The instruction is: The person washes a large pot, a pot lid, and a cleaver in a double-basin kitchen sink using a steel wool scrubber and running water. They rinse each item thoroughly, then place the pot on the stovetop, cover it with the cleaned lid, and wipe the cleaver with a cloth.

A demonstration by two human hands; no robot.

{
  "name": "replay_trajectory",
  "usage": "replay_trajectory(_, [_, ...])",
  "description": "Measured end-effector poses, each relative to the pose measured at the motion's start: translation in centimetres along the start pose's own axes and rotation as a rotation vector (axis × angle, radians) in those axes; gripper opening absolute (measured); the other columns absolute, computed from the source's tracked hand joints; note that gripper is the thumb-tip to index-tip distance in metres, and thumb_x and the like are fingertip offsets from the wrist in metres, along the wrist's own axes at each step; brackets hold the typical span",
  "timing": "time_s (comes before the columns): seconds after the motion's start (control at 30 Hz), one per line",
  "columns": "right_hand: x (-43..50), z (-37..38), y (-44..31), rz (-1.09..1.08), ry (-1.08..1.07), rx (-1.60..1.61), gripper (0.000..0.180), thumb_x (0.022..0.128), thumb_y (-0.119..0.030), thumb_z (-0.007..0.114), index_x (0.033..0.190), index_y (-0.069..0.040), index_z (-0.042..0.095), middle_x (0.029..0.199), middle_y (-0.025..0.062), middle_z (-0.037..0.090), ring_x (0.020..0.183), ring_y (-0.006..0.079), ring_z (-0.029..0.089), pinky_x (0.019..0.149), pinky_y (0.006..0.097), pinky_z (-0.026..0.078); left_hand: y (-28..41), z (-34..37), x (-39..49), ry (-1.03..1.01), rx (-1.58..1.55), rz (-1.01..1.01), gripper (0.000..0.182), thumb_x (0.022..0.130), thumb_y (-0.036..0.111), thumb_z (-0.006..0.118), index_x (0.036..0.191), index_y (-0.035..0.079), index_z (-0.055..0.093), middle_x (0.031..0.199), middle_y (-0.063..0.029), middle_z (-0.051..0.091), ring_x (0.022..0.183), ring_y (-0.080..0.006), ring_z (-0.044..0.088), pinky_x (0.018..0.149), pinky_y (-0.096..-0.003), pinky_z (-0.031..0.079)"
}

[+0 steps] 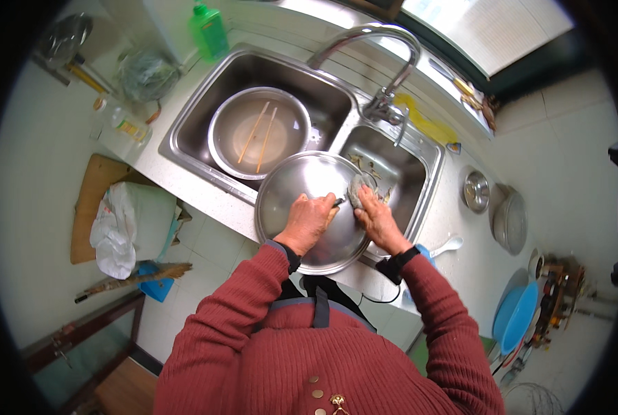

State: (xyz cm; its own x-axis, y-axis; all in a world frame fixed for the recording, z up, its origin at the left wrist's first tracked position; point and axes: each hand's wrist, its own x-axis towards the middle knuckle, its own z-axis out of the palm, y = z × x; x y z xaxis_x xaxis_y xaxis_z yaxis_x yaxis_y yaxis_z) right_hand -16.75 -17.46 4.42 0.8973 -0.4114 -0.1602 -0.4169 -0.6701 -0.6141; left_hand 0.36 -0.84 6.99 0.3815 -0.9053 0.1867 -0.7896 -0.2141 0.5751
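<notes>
A large round metal pot lid (pixel 288 181) is held over the front edge of the double steel sink (pixel 330 75). My left hand (pixel 309 218) grips the dark knob at the lid's middle, which is mostly hidden by my fingers. With flattened fingers, my right hand (pixel 377 217) presses a grey scrubbing pad or cloth (pixel 360 193) on the lid's right part. Behind the lid, in the left basin, a metal bowl (pixel 213 129) holds cloudy water. Two wooden chopsticks (pixel 259 134) lie in that bowl. Scraps of food waste (pixel 374 170) lie in the right basin.
A curved chrome faucet (pixel 381 106) rises behind the sink. A green soap bottle (pixel 209 32) stands at the back left, a clear plastic bottle (pixel 127 124) at the left. On the right counter are a white spoon (pixel 446 247), a small metal bowl (pixel 476 191) and a blue basin (pixel 516 319).
</notes>
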Motion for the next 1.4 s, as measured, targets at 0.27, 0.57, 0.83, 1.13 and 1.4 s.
replay_trajectory(0.27, [-10.1, 7.5, -6.9, 0.035, 0.274, -0.121, 0.072, 0.089, -0.005, 0.066, 0.156, -0.013, 0.041, 0.165, 0.0211, 0.030, 0.154, 0.0382, 0.027, 0.118, 0.0524, 0.028, -0.6, -0.1, 0.4, -0.062, 0.047, 0.003, 0.025, 0.097, 0.033, 0.066, 0.092, 0.009, 0.059, 0.073, -0.0137, 0.070, 0.071, -0.0366, 0.067, 0.069, -0.0477, 0.048])
replay_trajectory(0.57, [-14.0, 9.4, -11.6, -0.146, 0.085, 0.066, 0.057, 0.085, 0.006, 0.059, 0.136, -0.018, 0.063, 0.152, 0.0065, 0.052, 0.147, 0.0276, 0.042, 0.111, 0.0484, 0.040, -1.3, -0.9, 1.7, -0.152, -0.313, -0.043, 0.026, 0.098, 0.028, 0.064, 0.105, 0.003, 0.068, 0.081, -0.0229, 0.069, 0.076, -0.0384, 0.068, 0.068, -0.0470, 0.050])
replay_trajectory(0.83, [-22.6, 9.0, -15.8, 0.546, 0.742, 0.949, 0.048, 0.088, 0.014, 0.048, 0.129, -0.002, 0.067, 0.125, 0.0066, 0.068, 0.107, 0.0158, 0.065, 0.091, 0.0285, 0.054, 1.0, -9.0, 4.5, -0.296, -1.301, -0.250, 0.025, 0.104, 0.026, 0.064, 0.104, 0.001, 0.068, 0.068, 0.0076, 0.045, 0.059, -0.0025, 0.036, 0.052, -0.0214, 0.026])
replay_trajectory(1.13, [-20.7, 3.7, -7.5, 0.539, 0.946, 0.096, 0.058, 0.089, 0.007, 0.055, 0.143, -0.013, 0.058, 0.141, 0.0132, 0.058, 0.129, 0.0324, 0.055, 0.108, 0.0451, 0.044, 5.6, -13.7, 2.0, -0.446, -1.430, -0.511, 0.044, 0.109, 0.041, 0.048, 0.119, 0.002, 0.066, 0.092, -0.0052, 0.067, 0.081, -0.0160, 0.062, 0.074, -0.0293, 0.053])
replay_trajectory(1.4, [-23.0, 2.9, 2.4, 1.183, 0.868, -0.136, 0.062, 0.085, -0.006, 0.066, 0.144, -0.019, 0.057, 0.134, 0.0101, 0.060, 0.131, 0.0325, 0.049, 0.106, 0.0519, 0.038, 5.4, -12.2, 1.5, -0.513, -1.517, -0.537, 0.045, 0.109, 0.042, 0.048, 0.121, 0.003, 0.066, 0.097, -0.0059, 0.068, 0.085, -0.0177, 0.064, 0.077, -0.0314, 0.054])
